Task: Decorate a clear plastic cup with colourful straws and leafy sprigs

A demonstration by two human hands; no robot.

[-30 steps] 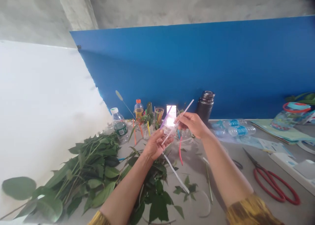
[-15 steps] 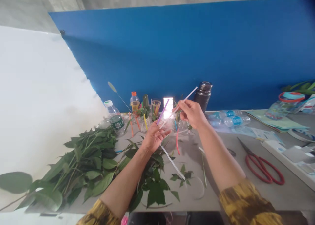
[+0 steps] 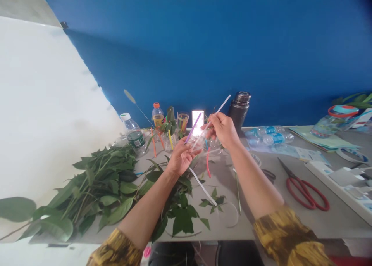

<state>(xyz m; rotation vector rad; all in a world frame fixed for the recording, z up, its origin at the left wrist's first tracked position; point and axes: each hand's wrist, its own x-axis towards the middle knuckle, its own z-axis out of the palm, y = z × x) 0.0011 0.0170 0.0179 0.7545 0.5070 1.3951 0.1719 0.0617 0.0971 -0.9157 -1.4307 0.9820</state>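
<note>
Two straws rise from between the hands: a purple straw (image 3: 193,127) stands up from the left hand (image 3: 181,157), and a white straw (image 3: 221,106) is pinched narrowly in the fingertips of the right hand (image 3: 222,130), its lower end reaching down beside the purple one. The left hand lies palm up with its fingers part-curled around a clear plastic piece (image 3: 197,141), whose exact shape is lost in the glare. Just beyond the hands, a lit phone screen (image 3: 197,122) stands among a clear cup of coloured straws (image 3: 182,122) and an orange-capped bottle (image 3: 157,115). Under the left hand sprawl leafy green branches (image 3: 101,180) across the bench (image 3: 250,227), and a white paper strip (image 3: 202,186) lies just below it, with a red straw (image 3: 207,165) between the hands' wrists. Right of the right hand are a dark steel flask (image 3: 238,107), two water bottles on their sides (image 3: 269,136) and red-handled scissors (image 3: 305,193)
</note>
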